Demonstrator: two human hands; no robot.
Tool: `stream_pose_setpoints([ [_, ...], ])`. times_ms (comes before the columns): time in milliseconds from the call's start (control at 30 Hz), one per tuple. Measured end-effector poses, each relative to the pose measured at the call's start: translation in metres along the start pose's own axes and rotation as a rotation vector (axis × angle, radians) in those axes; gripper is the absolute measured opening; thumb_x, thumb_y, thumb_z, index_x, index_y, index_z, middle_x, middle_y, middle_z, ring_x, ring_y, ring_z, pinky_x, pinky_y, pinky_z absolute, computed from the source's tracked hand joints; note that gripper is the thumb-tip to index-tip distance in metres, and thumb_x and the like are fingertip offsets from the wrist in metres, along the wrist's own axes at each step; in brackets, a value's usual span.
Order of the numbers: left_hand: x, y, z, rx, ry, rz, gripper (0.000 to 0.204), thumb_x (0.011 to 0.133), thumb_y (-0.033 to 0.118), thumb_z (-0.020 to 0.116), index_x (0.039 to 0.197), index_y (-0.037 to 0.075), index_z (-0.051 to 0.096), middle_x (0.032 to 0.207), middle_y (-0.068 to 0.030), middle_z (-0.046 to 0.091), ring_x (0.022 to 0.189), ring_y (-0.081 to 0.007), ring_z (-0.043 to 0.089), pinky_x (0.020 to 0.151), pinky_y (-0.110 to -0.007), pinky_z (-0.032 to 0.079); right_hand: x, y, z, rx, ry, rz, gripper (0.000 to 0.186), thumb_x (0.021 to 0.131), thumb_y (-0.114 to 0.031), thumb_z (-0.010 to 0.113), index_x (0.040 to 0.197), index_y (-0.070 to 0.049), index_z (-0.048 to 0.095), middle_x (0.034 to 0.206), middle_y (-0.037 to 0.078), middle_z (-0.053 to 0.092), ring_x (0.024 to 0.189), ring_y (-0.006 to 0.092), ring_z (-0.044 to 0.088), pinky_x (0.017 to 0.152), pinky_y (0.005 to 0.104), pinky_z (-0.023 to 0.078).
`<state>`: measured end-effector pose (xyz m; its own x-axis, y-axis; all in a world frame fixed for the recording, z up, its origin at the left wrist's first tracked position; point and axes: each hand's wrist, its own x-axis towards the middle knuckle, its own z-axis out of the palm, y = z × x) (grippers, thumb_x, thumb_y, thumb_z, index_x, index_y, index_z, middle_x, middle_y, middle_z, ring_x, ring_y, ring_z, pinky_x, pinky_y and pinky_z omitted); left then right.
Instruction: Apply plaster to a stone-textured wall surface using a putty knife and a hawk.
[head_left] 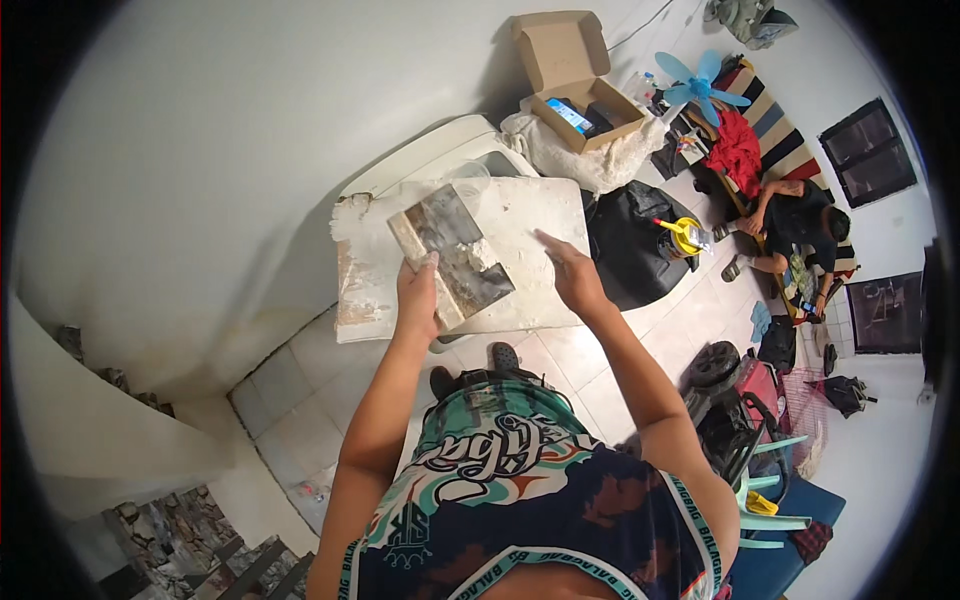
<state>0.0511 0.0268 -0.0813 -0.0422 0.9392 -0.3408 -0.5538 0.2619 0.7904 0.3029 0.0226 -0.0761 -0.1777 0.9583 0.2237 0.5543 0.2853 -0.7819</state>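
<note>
My left hand (420, 290) grips the pale edge strip of a wide, flat rectangular blade (440, 225), which looks like a putty knife. Grey-brown smears cover its metal face, and a lump of white putty (480, 256) sticks near its right side. The blade is tilted over a white board (385, 305) smeared with dried putty and chipped along its left edge. Above the board's right part, my right hand (575, 278) is empty, index finger stretched out and fingers apart. It does not touch the blade.
Behind the board stands an open cardboard box (590, 110) on a white sack (570, 158). A black-covered bulky thing (630, 265) carries a yellow container (682, 238) at right. A blue-bladed fan (703, 88), a seated person (795, 230) and green plastic chair parts (775, 520) are farther right.
</note>
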Motion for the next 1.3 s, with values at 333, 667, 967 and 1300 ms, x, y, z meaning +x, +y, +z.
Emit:
stream_pose_setpoints([
  [333, -0.003, 0.029, 0.008, 0.609, -0.066, 0.576, 0.042, 0.094, 0.018, 0.055, 0.126, -0.005, 0.039, 0.111, -0.0147, 0.057, 0.100, -0.0185, 0.055, 0.087, -0.030, 0.043, -0.001, -0.013, 0.054, 0.867, 0.311, 0.438, 0.020, 0.095, -0.013, 0.054, 0.100, 0.006, 0.056, 0.087, 0.008, 0.063, 0.074, 0.0125, 0.059, 0.063, 0.0274, 0.049],
  [667, -0.026, 0.030, -0.029, 1.162, -0.377, 0.610, 0.034, 0.082, -0.001, 0.053, 0.116, 0.004, 0.051, 0.112, -0.0180, 0.059, 0.098, -0.0398, 0.058, 0.082, -0.041, 0.048, 0.011, -0.046, 0.056, 1.395, 0.215, 0.606, 0.022, 0.094, -0.004, 0.048, 0.112, 0.008, 0.050, 0.102, 0.016, 0.061, 0.091, 0.0254, 0.063, 0.081, 0.0386, 0.053],
  [967, -0.016, 0.029, -0.061, 1.328, -0.073, 0.366, 0.032, 0.089, 0.006, 0.052, 0.119, -0.004, 0.046, 0.110, -0.0237, 0.058, 0.100, -0.0378, 0.058, 0.086, -0.040, 0.047, 0.019, -0.092, 0.022, 1.369, 0.295, 0.448, 0.022, 0.095, -0.006, 0.048, 0.113, 0.005, 0.052, 0.106, 0.012, 0.061, 0.094, 0.0233, 0.062, 0.084, 0.0391, 0.051],
  [1300, -0.016, 0.036, -0.011, 0.029, -0.097, 0.102, 0.034, 0.096, 0.011, 0.049, 0.127, 0.001, 0.043, 0.117, -0.0097, 0.056, 0.105, -0.0185, 0.054, 0.091, -0.032, 0.044, -0.010, -0.102, 0.043, -0.079, -0.068, -0.405, 0.074, 0.065, 0.018, 0.047, 0.136, -0.004, 0.041, 0.138, 0.020, 0.042, 0.128, 0.0369, 0.042, 0.102, 0.0389, 0.041],
])
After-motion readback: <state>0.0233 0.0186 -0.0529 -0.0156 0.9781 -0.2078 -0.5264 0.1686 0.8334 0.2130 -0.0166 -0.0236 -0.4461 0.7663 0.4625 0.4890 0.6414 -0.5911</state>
